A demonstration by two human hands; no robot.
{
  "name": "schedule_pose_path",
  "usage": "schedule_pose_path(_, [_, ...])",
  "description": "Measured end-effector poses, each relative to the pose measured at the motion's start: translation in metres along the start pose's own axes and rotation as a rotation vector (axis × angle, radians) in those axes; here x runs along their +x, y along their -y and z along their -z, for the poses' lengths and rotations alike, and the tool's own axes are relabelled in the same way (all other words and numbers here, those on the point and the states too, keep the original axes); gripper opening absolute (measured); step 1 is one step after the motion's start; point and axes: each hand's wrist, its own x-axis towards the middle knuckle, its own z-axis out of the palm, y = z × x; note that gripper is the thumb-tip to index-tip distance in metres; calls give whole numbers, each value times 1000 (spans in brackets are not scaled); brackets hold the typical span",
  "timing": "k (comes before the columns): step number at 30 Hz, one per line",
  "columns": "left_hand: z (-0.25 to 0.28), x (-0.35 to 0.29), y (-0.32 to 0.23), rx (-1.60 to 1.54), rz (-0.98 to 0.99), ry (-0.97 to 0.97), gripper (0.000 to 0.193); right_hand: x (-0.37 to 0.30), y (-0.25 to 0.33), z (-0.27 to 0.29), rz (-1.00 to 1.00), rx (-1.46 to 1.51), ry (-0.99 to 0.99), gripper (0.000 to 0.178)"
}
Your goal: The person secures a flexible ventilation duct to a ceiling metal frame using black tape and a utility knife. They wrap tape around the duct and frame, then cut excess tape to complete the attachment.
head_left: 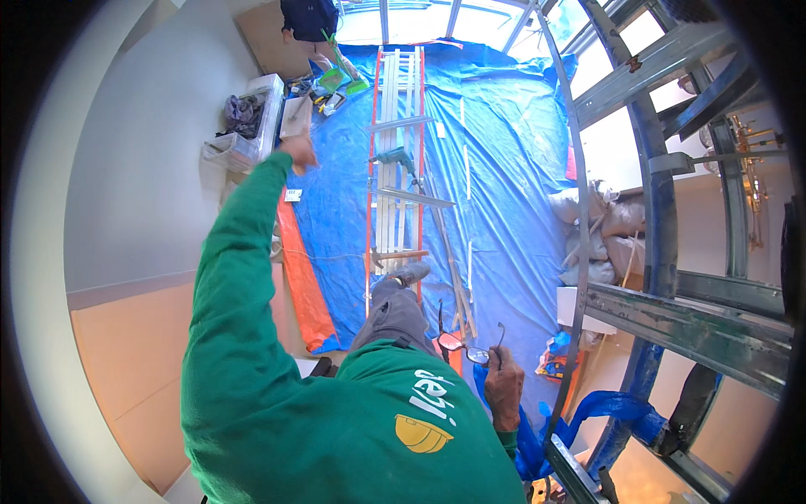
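My right hand [504,388] is closed round one arm of a pair of eyeglasses [476,354], which hang unfolded in front of my green sweatshirt. My left arm reaches far out to the upper left. At its end my left hand [300,154] is smeared by motion, and its fingers cannot be made out. It appears close to a pale box or board [295,118] beside the wall. Further off, a teal power drill [395,157] and a hammer [399,254] lie on an orange-edged ladder [397,84] that is flat on the floor.
Blue tarp [512,185] covers the floor. Metal framing [688,332] stands close on my right, with filled bags [592,218] behind it. Metal strips [411,197] lie across the ladder. At the far left a person [309,21] stands by a green dustpan [334,80].
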Motion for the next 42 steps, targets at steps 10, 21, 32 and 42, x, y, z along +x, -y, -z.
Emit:
schedule_pose_path(10, [-60,39,-23,35,-170,314,120,-4,-2,-3,-16,-34,-33,19])
schedule_pose_path(21, [-124,-259,-125,-122,-1001,1022,147,10,-1,-1,-17,-6,-56,19])
schedule_pose_path(32, [-107,-299,-162,-59,-1232,766,136,11,-9,-1,31,-18,-53,19])
schedule_pose_path(42, [-108,-292,-174,-19,-1232,903,130,2,-12,0,22,-41,-71,18])
